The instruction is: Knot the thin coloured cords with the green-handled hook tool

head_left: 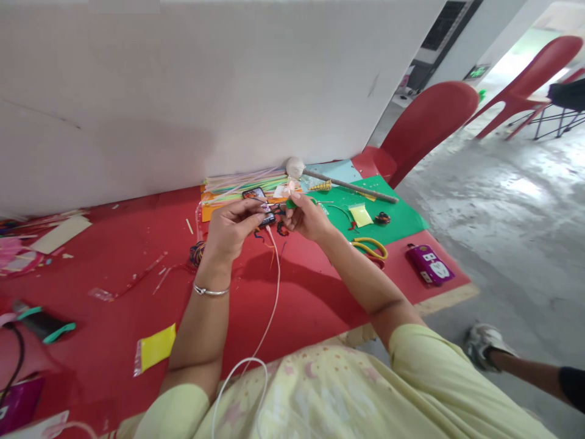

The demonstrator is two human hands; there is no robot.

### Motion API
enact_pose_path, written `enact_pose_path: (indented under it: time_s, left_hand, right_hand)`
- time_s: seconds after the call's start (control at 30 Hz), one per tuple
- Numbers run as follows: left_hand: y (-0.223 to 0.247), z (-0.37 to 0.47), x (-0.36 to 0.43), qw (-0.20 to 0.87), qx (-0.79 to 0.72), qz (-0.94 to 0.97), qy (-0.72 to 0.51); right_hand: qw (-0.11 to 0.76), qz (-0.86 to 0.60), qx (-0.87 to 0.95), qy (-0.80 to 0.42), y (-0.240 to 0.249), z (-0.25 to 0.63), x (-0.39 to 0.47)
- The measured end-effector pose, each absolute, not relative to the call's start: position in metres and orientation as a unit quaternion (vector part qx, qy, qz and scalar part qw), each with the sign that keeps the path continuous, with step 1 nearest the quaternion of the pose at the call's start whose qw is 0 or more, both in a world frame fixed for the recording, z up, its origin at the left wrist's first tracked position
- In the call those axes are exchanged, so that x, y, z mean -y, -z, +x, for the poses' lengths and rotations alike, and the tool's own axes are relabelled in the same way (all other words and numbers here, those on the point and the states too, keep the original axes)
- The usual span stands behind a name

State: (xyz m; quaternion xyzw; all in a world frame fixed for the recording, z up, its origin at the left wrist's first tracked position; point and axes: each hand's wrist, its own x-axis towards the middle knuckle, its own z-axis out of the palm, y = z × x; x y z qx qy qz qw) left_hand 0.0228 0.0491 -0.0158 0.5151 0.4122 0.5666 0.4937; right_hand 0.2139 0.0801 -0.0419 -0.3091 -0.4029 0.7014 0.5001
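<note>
Working from afar, I read the red table as the bench, with a green sheet spread toward its far right. Both forearms reach in and the hands meet, nearly touching, over a phone with a white cable. My right hand is closed around a green piece, held up in front of me near the table's back edge; my left hand pinches something small at its fingertips, too fine to identify. I judge the step to be close fitting or joining; the next move seems to call for a steady left pinch and small, precise right-hand adjustments.
</note>
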Motion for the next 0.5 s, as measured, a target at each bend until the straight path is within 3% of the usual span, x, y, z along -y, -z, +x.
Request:
enact_pose_path:
  time_s: [0.5]
  left_hand:
    - [0.015, 0.021, -0.049, 0.493, -0.422, 0.532, -0.544]
  right_hand:
    - [0.454, -0.31, 0.41, -0.728, 0.037, 0.225, -0.082]
